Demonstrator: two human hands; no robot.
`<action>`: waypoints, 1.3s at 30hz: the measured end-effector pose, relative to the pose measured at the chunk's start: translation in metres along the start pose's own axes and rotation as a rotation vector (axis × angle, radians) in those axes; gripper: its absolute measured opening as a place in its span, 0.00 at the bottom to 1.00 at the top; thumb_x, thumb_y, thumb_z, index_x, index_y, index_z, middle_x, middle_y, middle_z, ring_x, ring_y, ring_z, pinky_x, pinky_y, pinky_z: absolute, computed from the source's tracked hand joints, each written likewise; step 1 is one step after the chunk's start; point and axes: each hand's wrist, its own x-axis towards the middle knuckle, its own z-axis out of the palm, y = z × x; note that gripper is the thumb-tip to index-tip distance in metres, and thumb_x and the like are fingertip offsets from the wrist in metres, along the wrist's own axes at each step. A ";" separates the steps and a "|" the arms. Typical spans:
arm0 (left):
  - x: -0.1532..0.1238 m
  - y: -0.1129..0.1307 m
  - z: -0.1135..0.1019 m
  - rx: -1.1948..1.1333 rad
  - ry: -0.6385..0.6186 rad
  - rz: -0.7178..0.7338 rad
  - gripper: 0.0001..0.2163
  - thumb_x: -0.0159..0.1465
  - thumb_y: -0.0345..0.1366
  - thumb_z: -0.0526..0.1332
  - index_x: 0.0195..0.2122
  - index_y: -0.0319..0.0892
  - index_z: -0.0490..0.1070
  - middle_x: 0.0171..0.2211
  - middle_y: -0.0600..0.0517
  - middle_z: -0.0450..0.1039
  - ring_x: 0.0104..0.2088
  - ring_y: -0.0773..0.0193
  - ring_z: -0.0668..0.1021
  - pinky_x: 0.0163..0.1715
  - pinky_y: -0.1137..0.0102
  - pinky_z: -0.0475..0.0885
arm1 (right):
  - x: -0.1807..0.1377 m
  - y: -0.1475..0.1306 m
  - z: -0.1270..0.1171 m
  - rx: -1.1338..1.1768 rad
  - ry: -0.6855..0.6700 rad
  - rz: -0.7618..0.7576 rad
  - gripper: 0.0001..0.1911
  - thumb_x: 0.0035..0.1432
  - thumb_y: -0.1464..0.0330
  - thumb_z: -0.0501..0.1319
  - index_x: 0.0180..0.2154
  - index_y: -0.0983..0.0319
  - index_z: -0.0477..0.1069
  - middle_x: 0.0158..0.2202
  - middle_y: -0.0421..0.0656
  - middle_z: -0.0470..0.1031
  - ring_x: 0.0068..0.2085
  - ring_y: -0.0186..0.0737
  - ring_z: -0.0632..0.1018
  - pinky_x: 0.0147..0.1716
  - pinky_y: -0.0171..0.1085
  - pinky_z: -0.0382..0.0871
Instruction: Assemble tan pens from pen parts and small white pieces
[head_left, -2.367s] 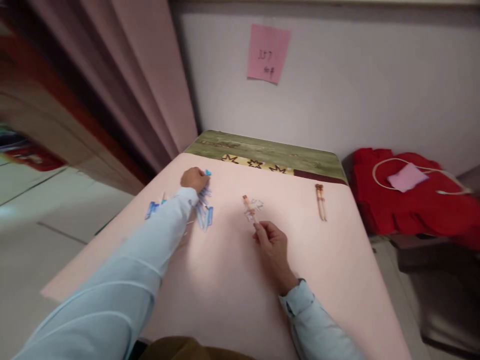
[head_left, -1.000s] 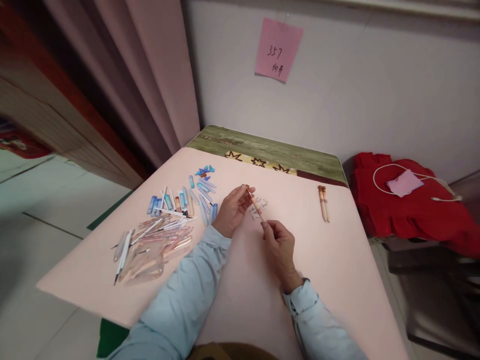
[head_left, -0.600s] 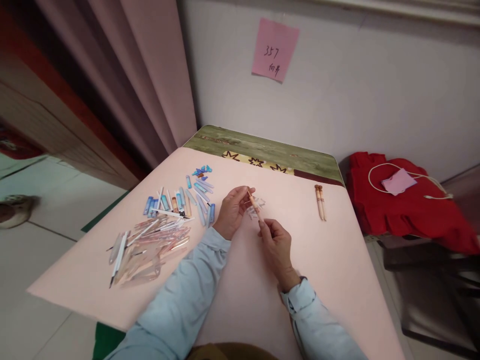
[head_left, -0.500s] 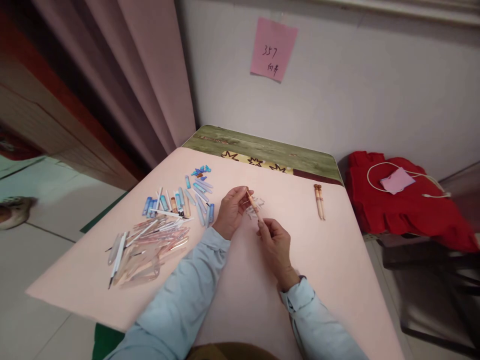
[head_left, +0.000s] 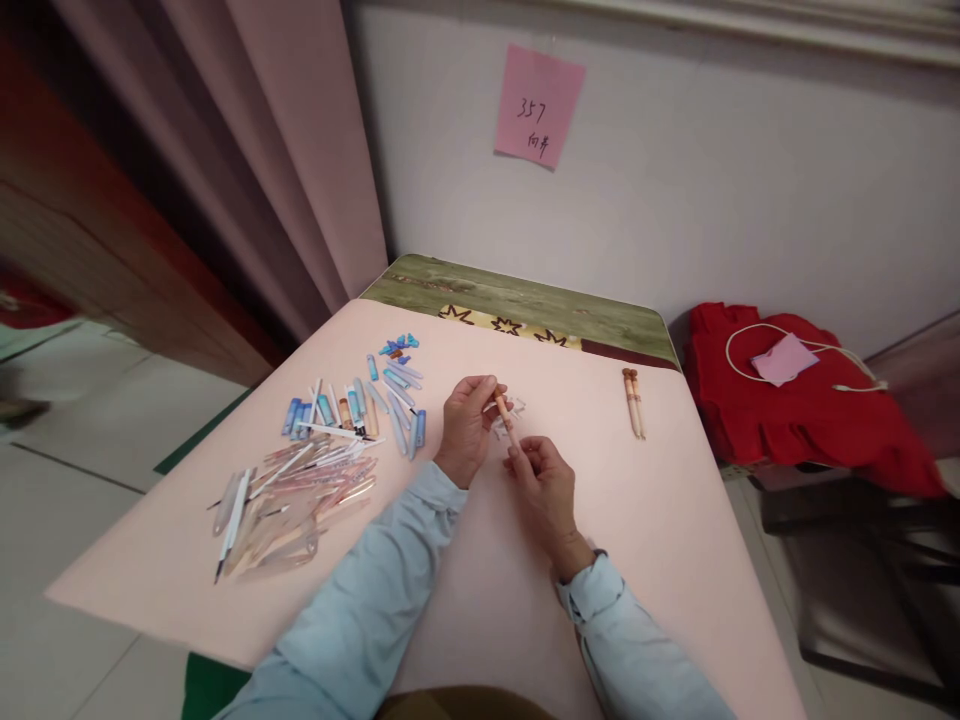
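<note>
Both hands are on one slim pen [head_left: 506,422] with an orange-brown upper part and a pale lower barrel, tilted above the table. My left hand [head_left: 466,425] pinches its brown top end between thumb and fingers. Closed around the pale lower end is my right hand [head_left: 546,478]. Small clear pieces [head_left: 517,407] lie on the table just behind the pen, partly hidden by my hands. Two similar brown-topped pens [head_left: 634,403] lie side by side to the right.
Left on the pink table [head_left: 660,560] are blue barrel parts [head_left: 401,425], small blue caps [head_left: 397,347], white refills [head_left: 234,520] and a pile of translucent pinkish pen parts [head_left: 315,490]. A red-covered stool [head_left: 817,430] stands at the right, a curtain [head_left: 292,150] at the left.
A brown top piece now shows on the pen's upper end, where a thin gold-coloured tip showed before. Both hands stay in nearly the same place; the view has shifted slightly.
</note>
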 end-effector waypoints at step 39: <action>-0.062 -0.008 -0.043 0.646 -0.064 0.056 0.13 0.58 0.47 0.65 0.30 0.41 0.73 0.27 0.51 0.75 0.23 0.69 0.72 0.21 0.76 0.66 | 0.073 0.044 -0.194 -0.584 0.536 0.100 0.21 0.53 0.53 0.61 0.33 0.63 0.82 0.30 0.47 0.82 0.31 0.44 0.77 0.33 0.38 0.65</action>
